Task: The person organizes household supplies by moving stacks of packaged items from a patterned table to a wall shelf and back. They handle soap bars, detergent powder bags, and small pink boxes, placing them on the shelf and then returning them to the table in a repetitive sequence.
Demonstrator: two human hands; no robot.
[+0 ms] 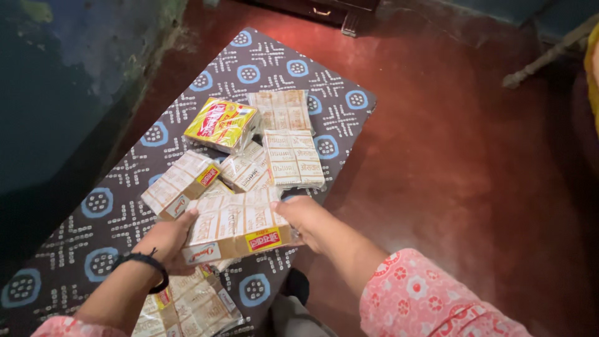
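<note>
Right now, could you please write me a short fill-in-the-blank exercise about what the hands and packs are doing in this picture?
1. The beige pack is held by ____ hands.
2. The left hand wears a ____ band at the wrist.
3. The one pack in a yellow wrapper lies on the patterned ____.
4. The floor beside the packs is ____ in colour.

Missing words: both; black; mat; red

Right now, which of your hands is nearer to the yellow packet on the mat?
Left. The left hand grips the near-left end of the held beige pack, more directly below the yellow packet. The right hand grips the right end, farther off to the side.
</note>
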